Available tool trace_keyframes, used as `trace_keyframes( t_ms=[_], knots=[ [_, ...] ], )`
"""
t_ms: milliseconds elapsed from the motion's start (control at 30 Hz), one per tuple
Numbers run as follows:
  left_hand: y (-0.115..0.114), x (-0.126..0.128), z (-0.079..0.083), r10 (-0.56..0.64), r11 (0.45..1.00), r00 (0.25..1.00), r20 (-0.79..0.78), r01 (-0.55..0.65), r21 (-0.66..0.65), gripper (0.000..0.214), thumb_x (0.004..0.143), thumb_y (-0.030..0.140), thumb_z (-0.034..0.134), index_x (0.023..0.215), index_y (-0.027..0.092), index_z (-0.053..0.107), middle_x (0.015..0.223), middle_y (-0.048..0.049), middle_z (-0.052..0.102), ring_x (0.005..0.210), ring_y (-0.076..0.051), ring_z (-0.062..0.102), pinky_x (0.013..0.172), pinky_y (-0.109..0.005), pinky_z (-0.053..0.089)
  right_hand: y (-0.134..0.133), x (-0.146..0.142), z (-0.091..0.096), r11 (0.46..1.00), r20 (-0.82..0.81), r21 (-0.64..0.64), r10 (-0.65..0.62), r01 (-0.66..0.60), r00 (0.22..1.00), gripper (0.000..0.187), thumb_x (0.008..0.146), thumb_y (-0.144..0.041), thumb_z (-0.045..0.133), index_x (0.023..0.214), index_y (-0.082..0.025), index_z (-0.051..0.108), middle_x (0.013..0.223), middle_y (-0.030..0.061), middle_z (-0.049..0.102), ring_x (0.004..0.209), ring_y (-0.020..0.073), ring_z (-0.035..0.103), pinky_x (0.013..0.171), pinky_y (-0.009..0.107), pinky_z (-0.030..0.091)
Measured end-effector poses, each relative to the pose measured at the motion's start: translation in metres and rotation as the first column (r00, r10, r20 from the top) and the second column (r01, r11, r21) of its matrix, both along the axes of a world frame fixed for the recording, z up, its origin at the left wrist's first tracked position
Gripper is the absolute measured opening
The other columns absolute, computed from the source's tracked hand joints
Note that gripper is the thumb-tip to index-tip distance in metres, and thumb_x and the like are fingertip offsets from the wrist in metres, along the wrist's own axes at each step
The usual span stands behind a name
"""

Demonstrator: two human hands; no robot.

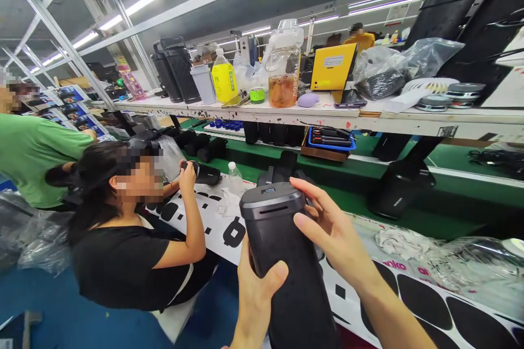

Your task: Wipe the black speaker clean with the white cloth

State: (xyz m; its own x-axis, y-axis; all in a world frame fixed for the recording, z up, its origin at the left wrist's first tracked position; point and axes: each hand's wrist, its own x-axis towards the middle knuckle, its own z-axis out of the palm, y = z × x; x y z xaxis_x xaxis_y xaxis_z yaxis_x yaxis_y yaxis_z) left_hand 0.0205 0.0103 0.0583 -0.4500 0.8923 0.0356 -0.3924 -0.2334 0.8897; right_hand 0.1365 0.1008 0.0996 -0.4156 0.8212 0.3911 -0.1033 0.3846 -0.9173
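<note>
Inspection or handling step, by the look of it — a tall black speaker (286,262) held up in front of the chest, above the near edge of the bench (409,283). Left hand (256,294) clenched around the lower body, thumb pressed across the front face. Right hand (331,223) released, fingers spread, palm resting against the upper right side near the top cap; touching, not gripping.

Long axis close to upright, leaning a little so the top tips away and to the left. Top cap facing up and toward the camera, its slot and small lit window visible; bottom end out of frame below.

Next move, as a judgement: turning or setting down calls for the right hand closing on the upper body first, since the whole weight sits in one grip low down — risk of the top swinging over.

To the left, a seated co-worker (123,251) holding a smaller black cylinder (204,173). Behind, a shelf (368,117) with bottles and a jar (283,73).
</note>
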Motion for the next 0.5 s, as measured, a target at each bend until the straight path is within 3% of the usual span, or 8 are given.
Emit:
trace_keyframes(
  t_ms=[133,300,500],
  knots=[
    [0.000,0.003,-0.004,-0.030,1.000,0.999,-0.020,0.030,-0.008,0.079,0.063,0.044,0.081,0.132,0.018,0.050,0.125,-0.0128,0.067,0.118,-0.034,0.062,0.104,-0.044,0.049,-0.005,0.008,-0.004,0.999,-0.024,0.006,-0.039,0.039,0.999,0.044,0.090,-0.041,0.062,0.133,-0.036,0.052,0.147,0.0022,0.045,0.132,0.0238,0.047,0.113,0.042,0.037],
    [0.000,0.010,-0.015,-0.059,0.997,0.990,-0.125,0.065,0.044,0.086,0.060,0.050,0.082,0.132,0.019,0.048,0.121,-0.0127,0.068,0.104,-0.031,0.068,0.089,-0.040,0.056,-0.018,0.025,-0.012,0.994,-0.117,0.076,-0.064,0.073,0.991,0.041,0.091,-0.033,0.061,0.131,-0.035,0.053,0.151,0.0043,0.041,0.138,0.0259,0.039,0.115,0.044,0.034],
    [-0.003,0.019,-0.044,0.024,0.996,0.958,-0.285,0.000,0.084,0.096,0.049,0.049,0.087,0.131,0.018,0.048,0.115,-0.0147,0.069,0.104,-0.036,0.066,0.091,-0.046,0.053,-0.039,0.051,-0.019,0.985,-0.182,0.147,-0.057,0.085,0.982,0.050,0.091,-0.038,0.059,0.138,-0.036,0.046,0.153,0.0054,0.038,0.143,0.0288,0.032,0.115,0.048,0.034]
  ],
)
